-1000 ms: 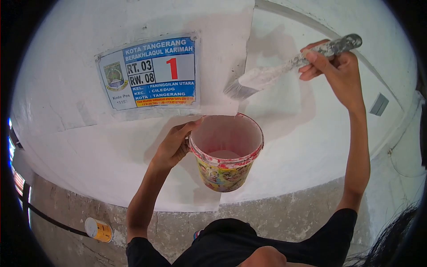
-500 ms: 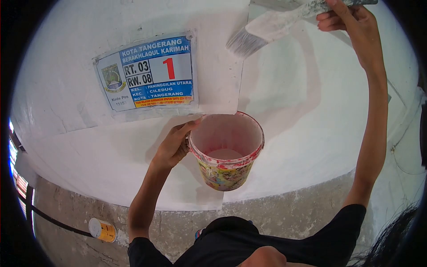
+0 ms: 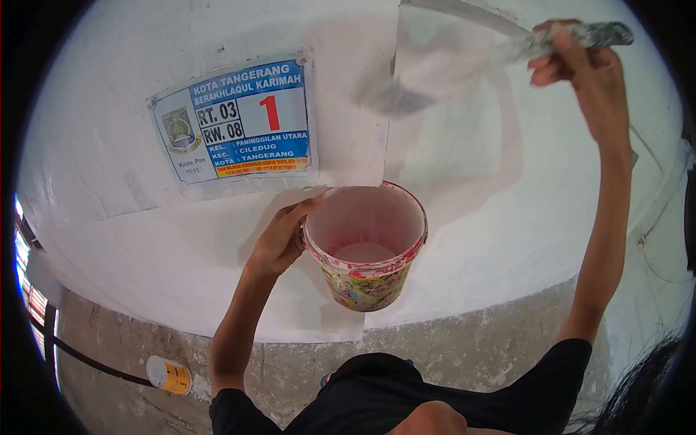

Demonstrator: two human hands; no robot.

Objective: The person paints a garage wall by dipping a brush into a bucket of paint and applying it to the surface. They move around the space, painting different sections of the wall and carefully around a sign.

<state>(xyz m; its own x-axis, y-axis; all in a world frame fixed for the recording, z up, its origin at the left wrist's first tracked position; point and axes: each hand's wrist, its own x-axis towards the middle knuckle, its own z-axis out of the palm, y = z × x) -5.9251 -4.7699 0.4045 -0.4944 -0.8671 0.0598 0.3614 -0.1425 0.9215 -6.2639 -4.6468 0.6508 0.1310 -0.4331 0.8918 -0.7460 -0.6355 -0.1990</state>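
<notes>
My left hand (image 3: pixel 281 235) is closed on the left rim of a paint bucket (image 3: pixel 366 284), holding it upright against the white wall (image 3: pixel 464 246). White paint lies in the bottom, and red and white smears cover the rim. Up at the right, my right hand (image 3: pixel 583 69) grips the handle of a wide paintbrush (image 3: pixel 449 76). The brush is blurred by motion, with its bristles pointing left at the wall's vertical edge, above the bucket and right of the house-number sign (image 3: pixel 235 119).
A yellow and white can (image 3: pixel 169 375) rests on the rough concrete floor (image 3: pixel 464 359) at lower left, beside a dark hose or cable (image 3: pixel 94 361). A thin wire (image 3: pixel 645 257) hangs at the far right. A barred opening (image 3: pixel 32 290) lets in light at left.
My right hand and the brush have moved down, with the bristles shifting slightly left along the wall edge. The left hand and the bucket stay nearly in place.
</notes>
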